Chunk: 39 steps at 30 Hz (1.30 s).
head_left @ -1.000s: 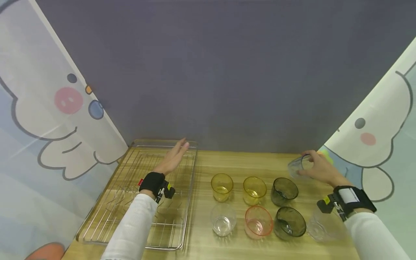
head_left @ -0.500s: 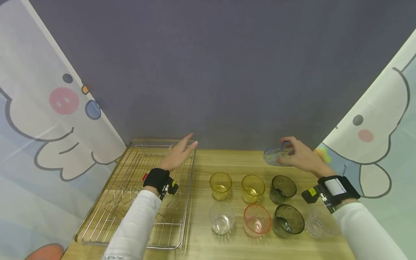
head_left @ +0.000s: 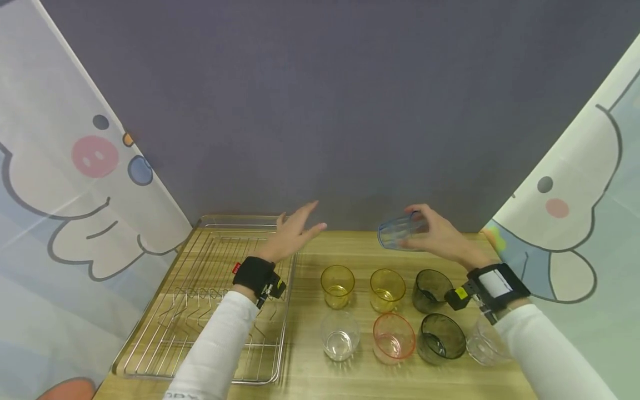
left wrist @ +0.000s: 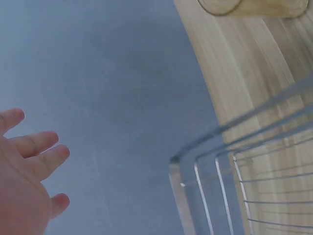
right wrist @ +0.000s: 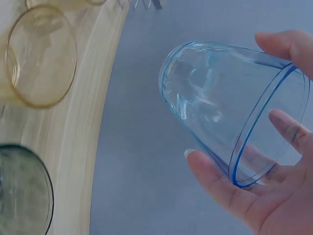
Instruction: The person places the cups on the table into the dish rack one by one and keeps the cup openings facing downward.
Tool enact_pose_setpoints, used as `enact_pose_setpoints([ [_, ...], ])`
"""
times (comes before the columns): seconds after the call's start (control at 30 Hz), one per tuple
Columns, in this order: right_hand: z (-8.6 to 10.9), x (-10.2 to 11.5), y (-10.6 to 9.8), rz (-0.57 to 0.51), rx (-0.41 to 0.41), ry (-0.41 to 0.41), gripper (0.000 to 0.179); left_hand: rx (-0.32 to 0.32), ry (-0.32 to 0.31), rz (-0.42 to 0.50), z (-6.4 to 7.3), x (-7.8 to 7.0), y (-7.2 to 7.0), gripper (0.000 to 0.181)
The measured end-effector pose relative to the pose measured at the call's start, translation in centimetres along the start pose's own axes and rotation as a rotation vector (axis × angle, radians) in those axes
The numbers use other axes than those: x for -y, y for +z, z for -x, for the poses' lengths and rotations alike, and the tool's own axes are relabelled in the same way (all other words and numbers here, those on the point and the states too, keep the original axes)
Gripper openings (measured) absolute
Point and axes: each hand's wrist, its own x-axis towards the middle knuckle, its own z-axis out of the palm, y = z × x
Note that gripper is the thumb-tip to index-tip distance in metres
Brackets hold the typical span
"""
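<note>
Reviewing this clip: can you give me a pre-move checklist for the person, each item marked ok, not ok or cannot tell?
1. Blue glass gripped: ok. The right hand holds it between thumb and fingers, off the table.
2. Blue glass upright: not ok. It is tipped onto its side, mouth towards the right palm.
3. Left hand free: ok. Its fingers are spread and hold nothing.
4. Both hands on the blue glass: not ok. The left hand is apart from it.
5. Red-rimmed glass standing upright: ok.
6. Clear glass beside the right sleeve standing upright: cannot tell. It is partly hidden.
</note>
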Motion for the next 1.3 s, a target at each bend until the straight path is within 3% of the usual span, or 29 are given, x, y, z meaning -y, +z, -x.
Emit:
enact_pose_setpoints([
  [0.37, -0.3, 1.7, 1.6, -0.071, 0.024, -0.071, 0.076, 0.061, 0.146, -0.072, -0.8, -3.9, 2.2, 0.106],
  [0.6, 0.2, 2.1, 2.1, -0.096, 0.036, -0.091, 0.073, 0.142, 0.187, -0.099, -1.4, -6.1, 3.8, 0.112],
  [0.8, 0.7, 2.2, 2.4, -0.156, 0.065, -0.108, 0.073, 0.153, 0.204, -0.115, -1.4, -6.8, 5.3, 0.120],
  [0.9, 0.9, 2.3, 2.6, -0.227, 0.101, -0.114, 0.071, 0.140, 0.210, -0.048, -1.2, -6.7, 6.1, 0.116],
  [1.03, 1.0, 2.3, 2.9, -0.286, 0.133, -0.119, 0.068, 0.108, 0.220, 0.108, -0.7, -6.6, 6.8, 0.102],
  [1.17, 1.0, 2.4, 3.2, -0.360, 0.156, -0.126, 0.067, 0.049, 0.225, 0.259, -0.4, -6.6, 7.3, 0.088],
  [1.3, 0.9, 2.6, 3.6, -0.413, 0.173, -0.143, 0.067, -0.024, 0.184, 0.460, -0.2, -6.8, 7.7, 0.066],
])
